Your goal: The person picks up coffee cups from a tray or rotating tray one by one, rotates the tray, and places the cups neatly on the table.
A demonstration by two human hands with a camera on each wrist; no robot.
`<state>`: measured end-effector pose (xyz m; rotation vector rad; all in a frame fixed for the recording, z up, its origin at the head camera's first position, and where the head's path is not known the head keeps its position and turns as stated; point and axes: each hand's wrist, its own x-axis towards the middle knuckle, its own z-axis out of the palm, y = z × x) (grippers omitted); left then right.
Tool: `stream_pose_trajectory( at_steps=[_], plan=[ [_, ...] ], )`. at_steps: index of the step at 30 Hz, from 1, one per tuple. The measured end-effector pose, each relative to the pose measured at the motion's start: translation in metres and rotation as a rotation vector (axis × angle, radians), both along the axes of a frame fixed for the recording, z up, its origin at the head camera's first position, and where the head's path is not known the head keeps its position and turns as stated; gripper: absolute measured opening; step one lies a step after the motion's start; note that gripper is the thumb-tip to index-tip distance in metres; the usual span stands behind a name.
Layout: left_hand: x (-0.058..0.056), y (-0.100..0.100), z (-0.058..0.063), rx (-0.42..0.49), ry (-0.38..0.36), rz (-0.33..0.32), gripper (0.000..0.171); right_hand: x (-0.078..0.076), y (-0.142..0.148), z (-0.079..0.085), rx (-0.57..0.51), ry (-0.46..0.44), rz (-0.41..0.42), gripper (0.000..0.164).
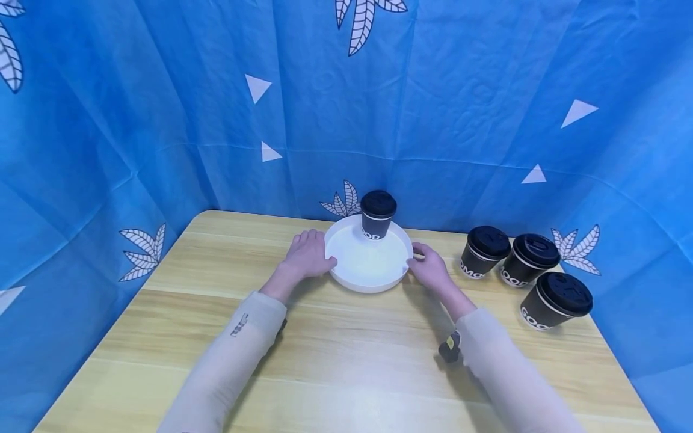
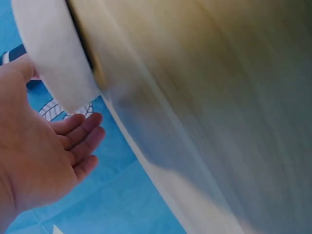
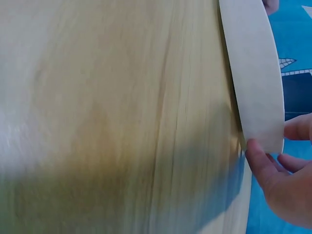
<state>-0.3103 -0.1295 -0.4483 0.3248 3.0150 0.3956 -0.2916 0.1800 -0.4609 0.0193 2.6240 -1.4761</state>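
Observation:
A round white tray [image 1: 368, 264] is near the table's back edge, with a dark lidded paper cup [image 1: 377, 210] upright at its far side. At its left, my left hand [image 1: 308, 254] has the thumb over the rim and the fingers along the outside; in the left wrist view these fingers [image 2: 87, 134] are slightly bent beside the wall. Opposite it, my right hand [image 1: 430, 266] pinches the rim. In the right wrist view the thumb [image 3: 261, 163] presses the outer wall [image 3: 258, 83]. Whether the tray touches the table is hard to tell.
Several more lidded cups stand on the right of the wooden table [image 1: 346, 361]: one at the back [image 1: 482, 252], one beside it [image 1: 527, 258] and one nearer [image 1: 554, 300]. A blue patterned cloth [image 1: 335, 108] hangs behind the table and at its sides.

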Motion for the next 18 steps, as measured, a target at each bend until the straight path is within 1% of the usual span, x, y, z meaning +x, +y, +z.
stream_pose_trajectory(
  at_steps=[3,6,8,13,15,18],
  plan=[
    [0.002,0.003,0.004,0.071,-0.019,0.063,0.071,0.002,0.001,-0.001,-0.028,-0.014,-0.015,0.06],
    [0.006,0.004,0.007,0.149,-0.027,0.126,0.066,0.005,0.0,0.0,-0.053,-0.03,-0.027,0.061],
    [0.009,0.004,0.009,0.202,-0.034,0.157,0.064,0.007,-0.001,0.001,-0.073,-0.038,-0.038,0.063],
    [0.017,0.007,0.012,0.368,-0.089,0.239,0.071,0.015,-0.003,0.003,-0.108,-0.063,-0.056,0.065],
    [0.021,0.008,0.014,0.43,-0.114,0.263,0.074,0.018,-0.003,0.003,-0.119,-0.066,-0.058,0.066],
    [0.025,0.009,0.015,0.488,-0.139,0.272,0.074,0.022,-0.004,0.002,-0.135,-0.067,-0.065,0.067]
  ],
)
